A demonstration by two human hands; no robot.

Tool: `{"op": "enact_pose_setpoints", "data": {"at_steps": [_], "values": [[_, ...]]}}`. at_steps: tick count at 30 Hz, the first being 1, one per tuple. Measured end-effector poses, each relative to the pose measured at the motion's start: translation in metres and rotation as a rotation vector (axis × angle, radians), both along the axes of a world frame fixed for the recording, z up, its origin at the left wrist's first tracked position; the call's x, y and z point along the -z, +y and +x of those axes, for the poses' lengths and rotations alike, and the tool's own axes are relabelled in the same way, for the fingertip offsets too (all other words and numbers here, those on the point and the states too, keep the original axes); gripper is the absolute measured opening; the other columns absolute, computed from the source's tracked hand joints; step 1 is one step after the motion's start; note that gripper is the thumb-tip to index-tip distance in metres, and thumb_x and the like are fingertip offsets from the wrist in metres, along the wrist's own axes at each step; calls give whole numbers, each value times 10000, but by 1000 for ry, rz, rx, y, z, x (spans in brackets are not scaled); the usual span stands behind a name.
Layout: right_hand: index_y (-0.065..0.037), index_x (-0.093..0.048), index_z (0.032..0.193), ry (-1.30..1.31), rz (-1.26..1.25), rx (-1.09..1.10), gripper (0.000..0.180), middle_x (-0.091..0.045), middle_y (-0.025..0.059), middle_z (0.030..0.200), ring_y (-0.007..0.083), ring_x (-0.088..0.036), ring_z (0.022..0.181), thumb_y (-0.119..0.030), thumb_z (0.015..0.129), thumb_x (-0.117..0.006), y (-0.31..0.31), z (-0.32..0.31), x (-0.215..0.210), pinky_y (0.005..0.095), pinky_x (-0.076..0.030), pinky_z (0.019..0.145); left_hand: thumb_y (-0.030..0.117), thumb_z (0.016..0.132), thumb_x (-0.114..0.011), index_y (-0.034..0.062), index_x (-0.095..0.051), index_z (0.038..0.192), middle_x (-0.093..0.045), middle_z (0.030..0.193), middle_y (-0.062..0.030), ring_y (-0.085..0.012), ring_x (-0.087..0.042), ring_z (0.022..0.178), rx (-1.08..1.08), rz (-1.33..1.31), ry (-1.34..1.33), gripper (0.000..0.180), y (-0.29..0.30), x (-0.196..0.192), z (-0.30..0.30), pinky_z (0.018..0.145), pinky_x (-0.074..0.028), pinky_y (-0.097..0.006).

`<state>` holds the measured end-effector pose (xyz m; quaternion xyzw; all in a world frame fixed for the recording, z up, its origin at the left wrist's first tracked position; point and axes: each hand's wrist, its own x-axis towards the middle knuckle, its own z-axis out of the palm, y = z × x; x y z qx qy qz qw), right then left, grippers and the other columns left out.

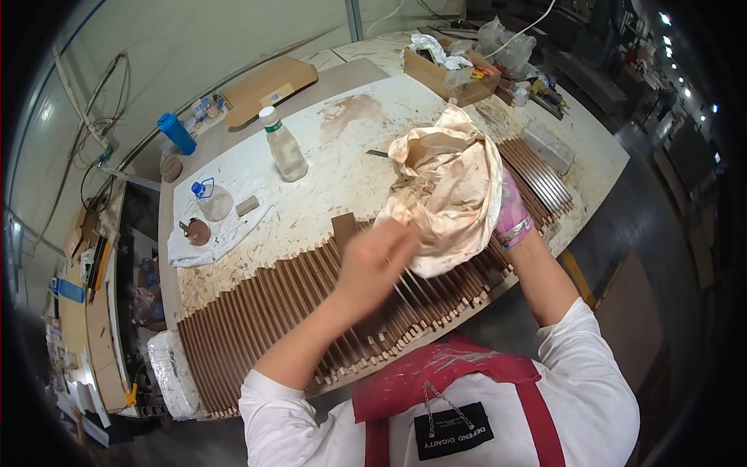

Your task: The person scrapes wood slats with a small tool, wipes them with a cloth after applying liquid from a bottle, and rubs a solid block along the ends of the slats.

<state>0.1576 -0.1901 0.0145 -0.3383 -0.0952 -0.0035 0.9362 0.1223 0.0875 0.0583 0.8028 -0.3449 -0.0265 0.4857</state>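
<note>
brown strips (233, 335), rowed beneath both hands; left hand (380, 253), bare, blurred, at near edge of cream cloth (459, 210), crumpled between the hands; right hand (511, 205), pink-gloved, apart from the left, at the cloth's right side; either grip, cannot tell; clear bottle (287, 152), upright, beyond the left hand; cardboard box (437, 86), farther, beyond both hands.

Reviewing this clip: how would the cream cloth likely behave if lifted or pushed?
The cream cloth is probably floppy, since it bunches in loose, deep folds. It looks light for its size, given its thin edges. Pushed, it would likely crumple rather than roll, its outline being so uneven.
</note>
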Motion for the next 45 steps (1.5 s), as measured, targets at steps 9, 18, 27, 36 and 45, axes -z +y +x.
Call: {"op": "enact_pose_setpoints", "data": {"at_steps": [9,18,27,36,45], "values": [[-9,-485,1286,-269,-990,187,367,-594,91,1187,179,-579,1061,16,921,-452,30,-31,-52,306,-476,959,181,918,-575,16,-617,1098,-624,916,-54,-117,-574,875,-296,-220,180,248,-13,-29,111,768,-480,-283],[-42,-485,1294,-46,-844,562,441,-571,95,1214,166,-628,927,-84,862,-560,-32,-6,-62,246,-515,773,253,985,-457,68,-568,1036,-628,883,-40,-140,-613,728,-57,-857,208,222,-32,-187,130,627,-517,-284],[0,-622,1092,-351,-965,113,234,-635,46,951,104,-537,714,-85,874,-639,49,41,-110,241,-431,624,223,958,-446,29,-633,933,-639,783,-39,-150,-622,684,-122,-553,-112,270,-54,-196,140,559,-470,-293],[-4,-633,1002,-99,-541,160,191,-674,62,873,127,-644,721,-168,915,-588,12,11,-206,225,-537,642,310,908,-595,29,-619,1071,-624,842,-27,-118,-554,661,-300,64,232,326,41,-170,141,604,-441,-259],[15,-617,980,113,-333,-46,275,-694,115,868,216,-700,758,-254,922,-603,20,21,-209,386,-603,757,246,862,-675,156,-205,1483,-415,1374,-145,-292,-542,1159,157,-694,632,784,61,-61,131,907,-491,-347]]}}
